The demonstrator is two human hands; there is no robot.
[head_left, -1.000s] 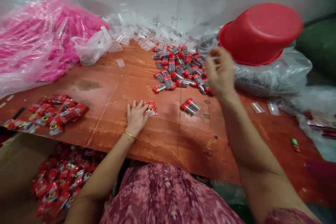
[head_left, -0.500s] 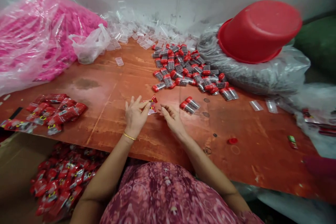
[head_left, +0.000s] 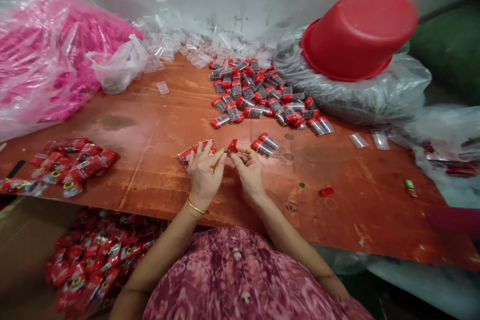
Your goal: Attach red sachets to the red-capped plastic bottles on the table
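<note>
My left hand [head_left: 204, 172] and my right hand [head_left: 248, 170] meet over the brown table [head_left: 157, 125] near its front edge. Both pinch a small red packet [head_left: 198, 151] between their fingertips; its torn-looking end [head_left: 231, 147] sticks up between the thumbs. Just right of my right hand lie two red-capped clear tubes [head_left: 263, 143]. Farther back is a heap of several such tubes [head_left: 258, 95]. A pile of filled red packets [head_left: 63, 164] lies at the left of the table.
A big pink plastic bag [head_left: 48, 65] fills the back left. Clear empty cases [head_left: 187, 45] are strewn along the wall. An upturned red basin [head_left: 356, 35] rests on a grey plastic sack [head_left: 360, 95]. A box of red packets [head_left: 93, 260] sits below the table's edge.
My right hand came back from the tube heap to the left hand. Both hands lifted the red packet off the table and now pinch it together.
</note>
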